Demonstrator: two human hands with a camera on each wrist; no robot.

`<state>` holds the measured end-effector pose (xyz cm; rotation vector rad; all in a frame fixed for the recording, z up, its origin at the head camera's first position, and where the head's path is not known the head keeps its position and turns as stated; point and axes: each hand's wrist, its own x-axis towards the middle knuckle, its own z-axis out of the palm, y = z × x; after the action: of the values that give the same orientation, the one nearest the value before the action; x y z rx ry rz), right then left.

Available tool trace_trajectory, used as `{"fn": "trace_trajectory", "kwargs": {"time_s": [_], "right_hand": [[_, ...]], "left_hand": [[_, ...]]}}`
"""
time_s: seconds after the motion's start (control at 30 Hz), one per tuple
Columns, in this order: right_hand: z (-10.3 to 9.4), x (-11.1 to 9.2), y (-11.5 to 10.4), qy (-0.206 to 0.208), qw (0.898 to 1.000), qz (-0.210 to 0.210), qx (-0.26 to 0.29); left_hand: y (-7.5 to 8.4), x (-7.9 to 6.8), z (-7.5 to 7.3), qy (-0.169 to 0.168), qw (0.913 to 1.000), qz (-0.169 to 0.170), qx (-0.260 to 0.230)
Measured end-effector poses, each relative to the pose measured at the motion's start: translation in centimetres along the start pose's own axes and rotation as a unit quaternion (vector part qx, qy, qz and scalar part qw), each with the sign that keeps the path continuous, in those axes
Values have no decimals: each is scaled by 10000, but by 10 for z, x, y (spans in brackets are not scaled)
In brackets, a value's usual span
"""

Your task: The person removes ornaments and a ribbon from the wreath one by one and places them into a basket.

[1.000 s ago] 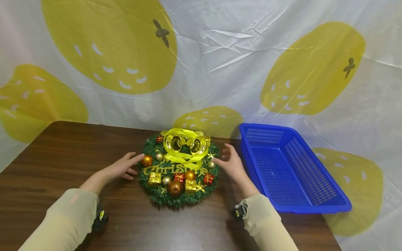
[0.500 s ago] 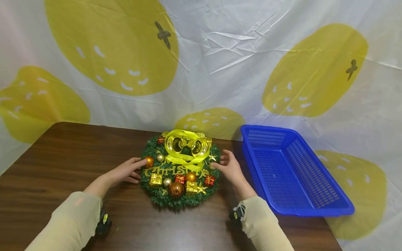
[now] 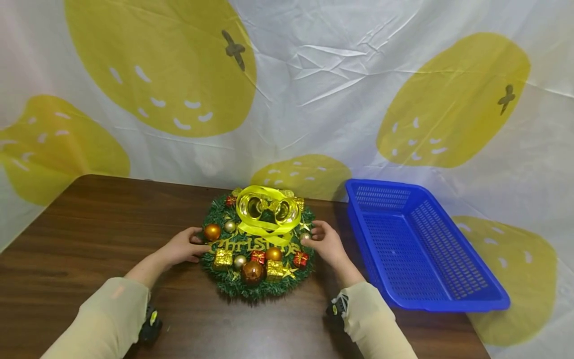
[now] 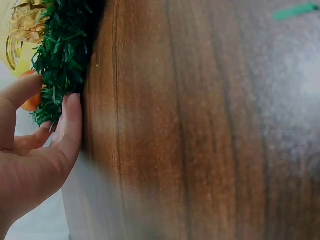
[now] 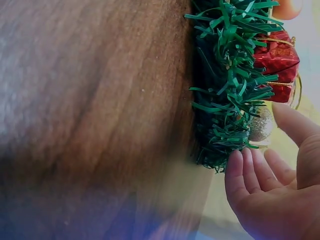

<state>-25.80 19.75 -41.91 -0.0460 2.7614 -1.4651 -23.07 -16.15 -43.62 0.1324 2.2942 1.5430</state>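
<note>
A green Christmas wreath (image 3: 257, 290) lies on the wooden table, trimmed with gold and red gift boxes, baubles and gold "Christmas" lettering. Gold bells (image 3: 283, 211) and a yellow ribbon bow (image 3: 262, 230) sit at its far side. My left hand (image 3: 181, 247) grips the wreath's left edge, thumb over the top beside the orange bauble (image 3: 212, 232), fingers against the outer rim. At the opposite edge my right hand (image 3: 329, 244) holds the wreath, its thumb by a small glittery bauble (image 5: 261, 124) and its fingertips at the green tinsel (image 5: 230, 90).
A blue perforated plastic basket (image 3: 448, 302) stands to the right of the wreath. Behind the table (image 3: 112, 224) hangs a white cloth (image 3: 323, 124) printed with yellow fruit. A thin green scrap (image 4: 295, 11) lies on the tabletop in the left wrist view.
Both hands have closed in on the wreath from its sides, and the left thumb has come over its edge. The wreath stays in place on the table.
</note>
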Motion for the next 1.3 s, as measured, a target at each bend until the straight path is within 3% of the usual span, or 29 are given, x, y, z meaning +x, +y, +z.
{"fn": "trace_trajectory", "kwargs": {"time_s": [0.43, 1.3], "right_hand": [[0, 1, 5, 33, 9986, -223, -488], [-10, -1, -7, 143, 9996, -134, -202]], "left_hand": [[4, -2, 5, 189, 9998, 82, 61], [2, -3, 4, 178, 9998, 33, 55]]}}
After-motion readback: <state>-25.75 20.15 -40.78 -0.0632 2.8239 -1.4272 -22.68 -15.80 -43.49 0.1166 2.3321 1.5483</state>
